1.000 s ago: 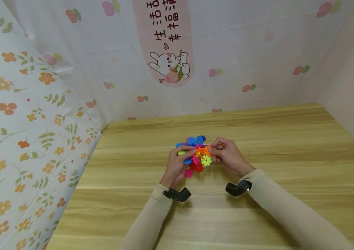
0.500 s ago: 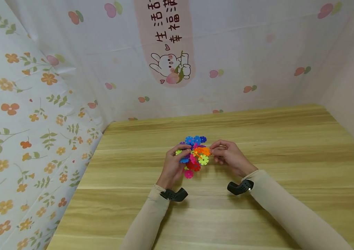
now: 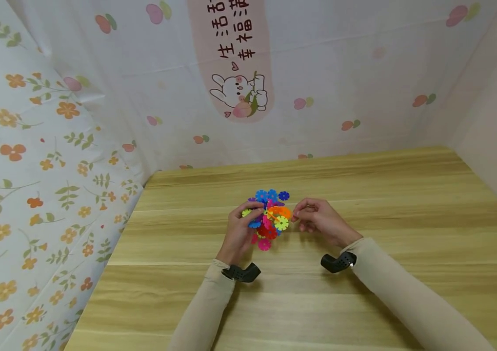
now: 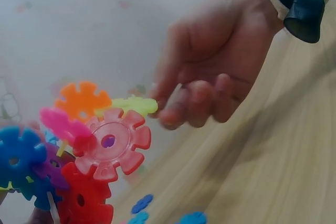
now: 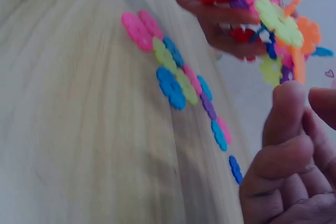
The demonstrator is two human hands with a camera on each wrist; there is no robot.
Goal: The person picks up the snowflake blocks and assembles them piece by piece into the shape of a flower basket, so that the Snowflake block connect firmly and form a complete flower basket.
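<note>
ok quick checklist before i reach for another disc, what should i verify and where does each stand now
1. Left hand has the cluster: ok, it grips the left side.
2. Right hand free: ok, no disc seen in its grasp.
3. Right hand clear of the cluster: cannot tell for sure; the head view suggests a narrow gap, but they overlap in the right wrist view.
4. Loose discs available: ok, several lie on the table.
5. Every joint fully pushed in: cannot tell, overlapping discs hide many slots.
</note>
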